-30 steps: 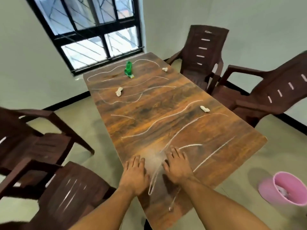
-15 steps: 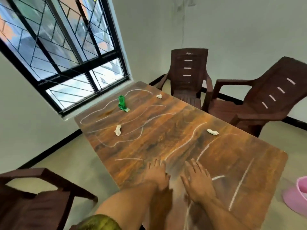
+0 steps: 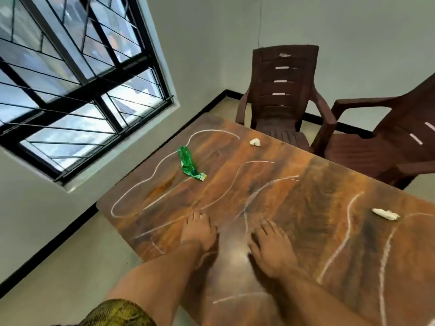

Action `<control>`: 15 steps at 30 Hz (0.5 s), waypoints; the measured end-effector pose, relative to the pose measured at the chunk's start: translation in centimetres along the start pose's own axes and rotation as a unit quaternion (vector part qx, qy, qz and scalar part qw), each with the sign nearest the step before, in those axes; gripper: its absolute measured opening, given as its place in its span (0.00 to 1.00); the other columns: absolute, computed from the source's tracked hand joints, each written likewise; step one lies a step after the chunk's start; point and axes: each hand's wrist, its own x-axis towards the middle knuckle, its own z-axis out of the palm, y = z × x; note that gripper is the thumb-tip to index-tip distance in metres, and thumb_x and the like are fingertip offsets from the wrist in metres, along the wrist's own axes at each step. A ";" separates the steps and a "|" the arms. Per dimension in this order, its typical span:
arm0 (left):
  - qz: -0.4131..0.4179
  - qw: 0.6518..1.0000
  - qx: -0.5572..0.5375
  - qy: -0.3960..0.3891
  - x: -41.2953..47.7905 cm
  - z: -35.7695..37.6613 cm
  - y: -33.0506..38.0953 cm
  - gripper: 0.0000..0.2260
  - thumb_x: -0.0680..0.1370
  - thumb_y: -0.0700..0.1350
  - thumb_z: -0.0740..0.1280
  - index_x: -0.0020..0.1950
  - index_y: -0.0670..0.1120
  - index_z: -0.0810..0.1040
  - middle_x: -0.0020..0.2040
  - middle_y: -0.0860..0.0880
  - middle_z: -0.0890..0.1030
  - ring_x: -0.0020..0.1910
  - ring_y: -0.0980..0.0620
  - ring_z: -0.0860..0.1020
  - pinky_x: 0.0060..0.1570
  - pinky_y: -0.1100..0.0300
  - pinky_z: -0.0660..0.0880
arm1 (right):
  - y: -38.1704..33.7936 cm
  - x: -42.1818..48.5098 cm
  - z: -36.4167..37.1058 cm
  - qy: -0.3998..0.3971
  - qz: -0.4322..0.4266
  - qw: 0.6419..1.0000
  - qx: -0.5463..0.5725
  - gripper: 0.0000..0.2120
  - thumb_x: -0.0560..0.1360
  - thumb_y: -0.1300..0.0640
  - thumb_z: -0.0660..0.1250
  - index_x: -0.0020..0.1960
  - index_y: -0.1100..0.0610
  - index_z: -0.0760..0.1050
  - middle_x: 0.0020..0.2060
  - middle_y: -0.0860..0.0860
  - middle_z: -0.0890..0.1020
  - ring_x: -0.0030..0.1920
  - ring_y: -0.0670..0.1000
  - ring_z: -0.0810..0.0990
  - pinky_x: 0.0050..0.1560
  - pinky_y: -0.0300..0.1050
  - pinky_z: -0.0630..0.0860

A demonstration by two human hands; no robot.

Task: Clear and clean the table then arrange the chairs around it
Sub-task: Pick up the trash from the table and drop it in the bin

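**Both Hands Flat on the Marked Table**

The left hand (image 3: 199, 231) lies palm down on the wooden table (image 3: 306, 208), near its left edge. The fingers are straight and close together, and the hand holds nothing. The right hand (image 3: 270, 250) lies palm down just beside it, with the fingers spread slightly. It also holds nothing. A bare strip of tabletop separates the two hands.

White chalk lines (image 3: 350, 222) curve across most of the tabletop. A crumpled green wrapper (image 3: 189, 164) lies toward the far left corner, well apart from the hands. One white paper scrap (image 3: 255, 142) lies near the far edge. A second paper scrap (image 3: 386, 214) lies toward the right edge.

Two dark brown plastic chairs stand along the far side. The upright chair (image 3: 280, 95) faces the table's far corner. The tilted chair (image 3: 388, 142) stands to its right, close against the table edge. A barred window (image 3: 77, 90) fills the wall on the left.
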 end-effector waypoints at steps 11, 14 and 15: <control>0.077 0.995 0.033 0.045 15.1 -6.3 -8.6 0.28 0.81 0.49 0.61 0.80 0.44 0.60 0.80 0.39 0.58 0.79 0.39 0.56 0.78 0.44 0.54 | -13.3 11.2 4.0 -0.083 -0.026 0.996 0.018 0.28 0.79 0.45 0.57 0.78 0.48 0.58 0.76 0.54 0.62 0.74 0.57 0.61 0.72 0.54 0.63; 0.118 0.989 0.082 0.041 17.8 -7.6 -8.8 0.30 0.81 0.42 0.59 0.82 0.46 0.54 0.82 0.39 0.51 0.81 0.38 0.51 0.79 0.42 0.51 | -14.5 11.9 4.7 -0.093 -0.027 0.995 0.003 0.27 0.79 0.48 0.58 0.78 0.47 0.59 0.74 0.55 0.63 0.71 0.58 0.63 0.69 0.56 0.67; 0.134 0.986 0.096 0.040 18.5 -7.9 -8.7 0.31 0.80 0.39 0.59 0.82 0.46 0.53 0.82 0.39 0.50 0.81 0.37 0.49 0.79 0.40 0.50 | -14.8 12.0 5.0 -0.094 -0.029 0.995 -0.006 0.26 0.80 0.49 0.57 0.77 0.47 0.60 0.73 0.55 0.64 0.70 0.59 0.64 0.67 0.56 0.68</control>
